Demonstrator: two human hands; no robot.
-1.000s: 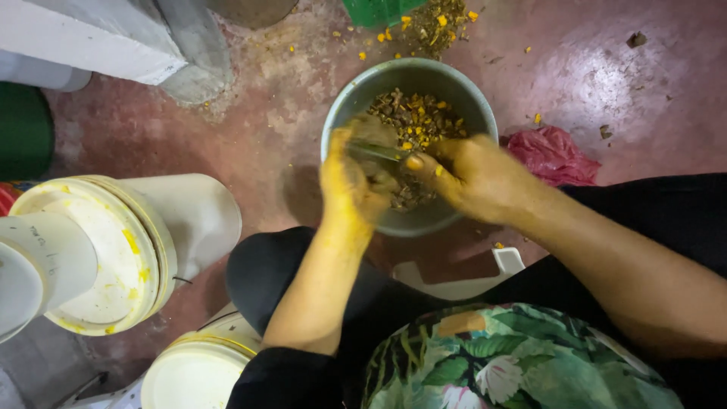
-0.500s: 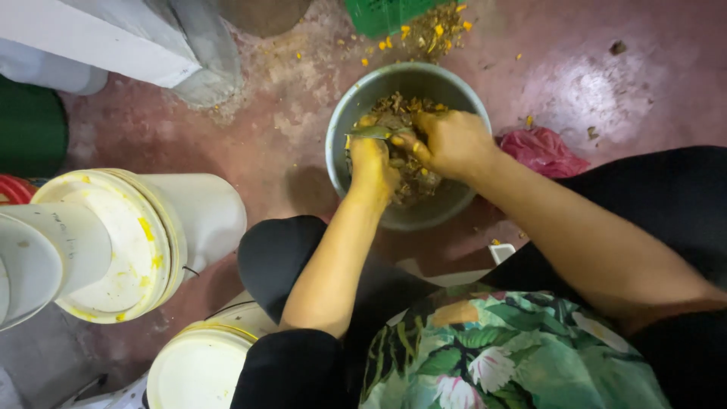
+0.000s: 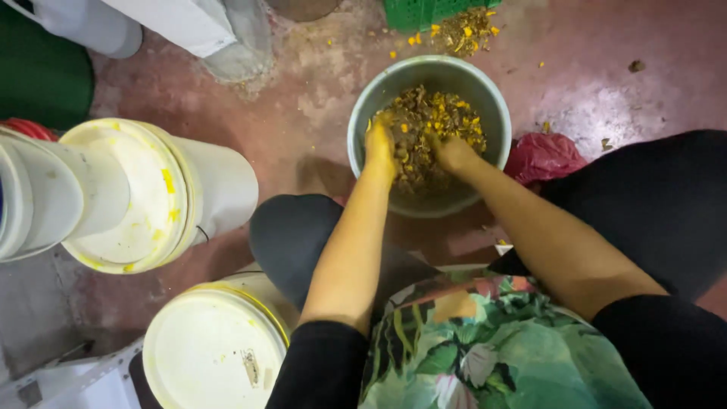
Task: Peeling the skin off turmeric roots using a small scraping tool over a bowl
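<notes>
A round metal bowl (image 3: 492, 98) stands on the reddish floor between my knees. It holds a brown and yellow mash of crushed petals (image 3: 428, 121). My left hand (image 3: 380, 150), stained yellow, is pushed into the mash at the bowl's left side. My right hand (image 3: 452, 155) is sunk into the mash near the middle, with its fingers buried. Both hands' fingers are hidden in the mash, so their grip cannot be made out.
White lidded buckets lie at the left (image 3: 151, 193) and bottom left (image 3: 208, 348). A pink plastic bag (image 3: 544, 155) lies right of the bowl. A green crate (image 3: 424, 11) with spilled yellow petals (image 3: 462, 30) is beyond it. My knees flank the bowl.
Both hands have gone from above the bowl's near rim down into the mash. The view has drifted, so the bowl sits higher in the picture.
</notes>
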